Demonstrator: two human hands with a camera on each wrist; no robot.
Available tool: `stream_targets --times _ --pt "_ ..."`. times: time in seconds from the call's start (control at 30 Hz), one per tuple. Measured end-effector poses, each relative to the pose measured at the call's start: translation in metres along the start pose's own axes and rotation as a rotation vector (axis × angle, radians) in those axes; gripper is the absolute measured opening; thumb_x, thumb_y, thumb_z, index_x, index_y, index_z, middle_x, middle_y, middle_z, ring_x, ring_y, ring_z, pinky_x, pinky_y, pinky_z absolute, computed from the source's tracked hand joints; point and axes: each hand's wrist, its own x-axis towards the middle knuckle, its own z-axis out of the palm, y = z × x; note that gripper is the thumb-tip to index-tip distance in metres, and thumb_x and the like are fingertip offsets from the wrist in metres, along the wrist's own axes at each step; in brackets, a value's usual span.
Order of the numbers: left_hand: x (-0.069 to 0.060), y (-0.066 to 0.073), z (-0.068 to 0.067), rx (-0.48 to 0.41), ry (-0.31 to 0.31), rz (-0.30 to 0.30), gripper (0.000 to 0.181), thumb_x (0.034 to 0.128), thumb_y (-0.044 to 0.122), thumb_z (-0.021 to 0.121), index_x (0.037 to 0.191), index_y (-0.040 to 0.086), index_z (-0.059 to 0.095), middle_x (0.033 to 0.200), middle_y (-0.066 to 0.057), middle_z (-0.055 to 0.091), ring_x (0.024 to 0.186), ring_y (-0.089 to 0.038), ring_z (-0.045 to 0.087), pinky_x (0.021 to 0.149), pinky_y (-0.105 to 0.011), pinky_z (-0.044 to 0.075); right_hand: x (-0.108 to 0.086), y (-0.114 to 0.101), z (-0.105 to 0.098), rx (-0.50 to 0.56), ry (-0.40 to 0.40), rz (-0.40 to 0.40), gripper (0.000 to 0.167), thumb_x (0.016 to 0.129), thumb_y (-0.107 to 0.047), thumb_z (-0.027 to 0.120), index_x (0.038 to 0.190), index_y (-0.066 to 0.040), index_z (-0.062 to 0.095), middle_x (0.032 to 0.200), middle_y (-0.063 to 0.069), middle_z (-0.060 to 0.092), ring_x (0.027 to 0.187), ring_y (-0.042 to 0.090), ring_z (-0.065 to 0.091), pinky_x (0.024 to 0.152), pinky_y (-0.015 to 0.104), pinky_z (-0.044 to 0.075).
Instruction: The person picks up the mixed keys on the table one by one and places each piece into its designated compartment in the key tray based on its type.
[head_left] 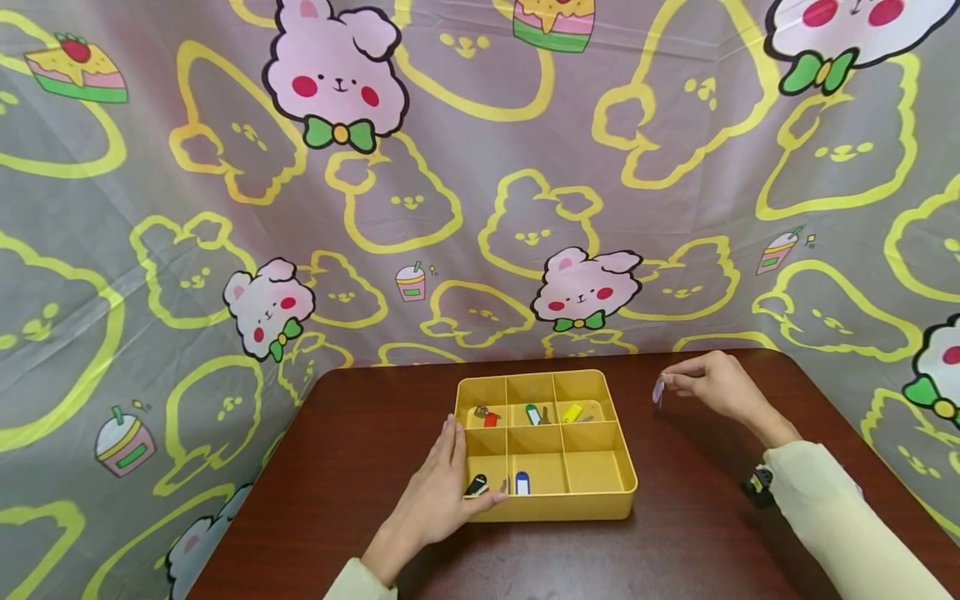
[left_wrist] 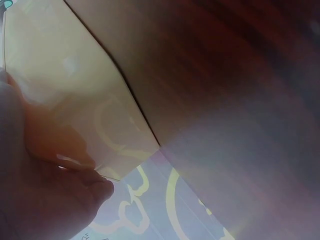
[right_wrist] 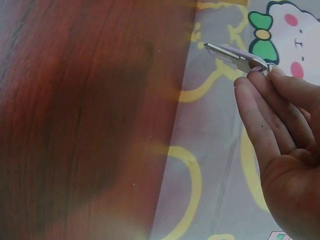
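Note:
A yellow tray with compartments (head_left: 555,507) stands on the table. My left hand (head_left: 433,483) rests along its left wall, fingers mostly straight and thumb at the front edge. In the left wrist view, the same hand (left_wrist: 47,200) touches the tray's side wall (left_wrist: 75,95). To the right of the tray and above the table, my right hand (head_left: 720,387) pinches a key with a purple tag (head_left: 657,390). The right wrist view shows the key (right_wrist: 225,52) pointing away from the thumb and fingertips, the tag partly hidden along it.
In the tray's back row lie keys with a red tag (head_left: 491,420), a green tag (head_left: 533,414) and a yellow tag (head_left: 573,413). Its front row has a black tag (head_left: 476,485) and a blue tag (head_left: 522,483). A patterned curtain (head_left: 465,208) hangs behind the table (head_left: 337,467).

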Motion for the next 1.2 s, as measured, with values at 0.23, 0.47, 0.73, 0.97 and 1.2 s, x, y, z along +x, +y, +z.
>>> stream_targets --times 0.23,0.47,0.73,0.97,1.2 --pt "-0.001 0.0 0.001 -0.007 0.013 0.003 0.123 0.0882 0.083 0.058 0.165 -0.005 0.019 0.177 -0.023 0.006 0.164 -0.038 0.018 0.128 -0.051 0.034 0.0 -0.01 -0.002 0.051 0.001 0.004 0.025 0.101 -0.02 0.071 0.113 0.001 0.08 0.104 0.019 0.082 0.093 0.032 0.081 0.079 0.041 0.066" --pt "-0.002 0.001 0.0 -0.009 0.004 -0.001 0.123 0.0883 0.084 0.057 0.165 -0.005 0.018 0.177 -0.023 0.005 0.164 -0.038 0.018 0.128 -0.051 0.035 -0.002 -0.018 -0.003 0.08 -0.001 -0.013 0.027 0.102 -0.021 0.07 0.115 0.001 0.08 0.106 0.019 0.081 0.095 0.031 0.081 0.077 0.034 0.066" --pt "-0.001 0.0 0.001 -0.01 0.003 0.0 0.122 0.0889 0.082 0.058 0.165 -0.005 0.019 0.177 -0.024 0.007 0.164 -0.037 0.017 0.129 -0.051 0.033 -0.002 -0.028 -0.004 0.106 0.009 -0.028 0.026 0.101 -0.019 0.071 0.115 0.002 0.08 0.107 0.02 0.08 0.096 0.031 0.081 0.076 0.031 0.066" --pt "-0.001 0.0 0.0 -0.009 -0.001 0.003 0.122 0.0892 0.083 0.056 0.165 -0.005 0.019 0.176 -0.026 0.007 0.164 -0.039 0.018 0.128 -0.051 0.034 -0.001 -0.036 -0.006 0.124 0.006 -0.056 0.028 0.102 -0.02 0.071 0.116 0.002 0.079 0.109 0.022 0.079 0.09 0.016 0.081 0.076 0.029 0.066" --pt "-0.001 0.001 -0.002 -0.001 -0.002 0.004 0.12 0.0898 0.081 0.057 0.165 -0.005 0.02 0.176 -0.024 0.006 0.164 -0.038 0.017 0.128 -0.051 0.034 -0.001 -0.045 -0.007 0.157 0.003 -0.079 0.028 0.102 -0.017 0.071 0.117 0.005 0.078 0.109 0.024 0.079 0.093 0.022 0.082 0.077 0.028 0.065"
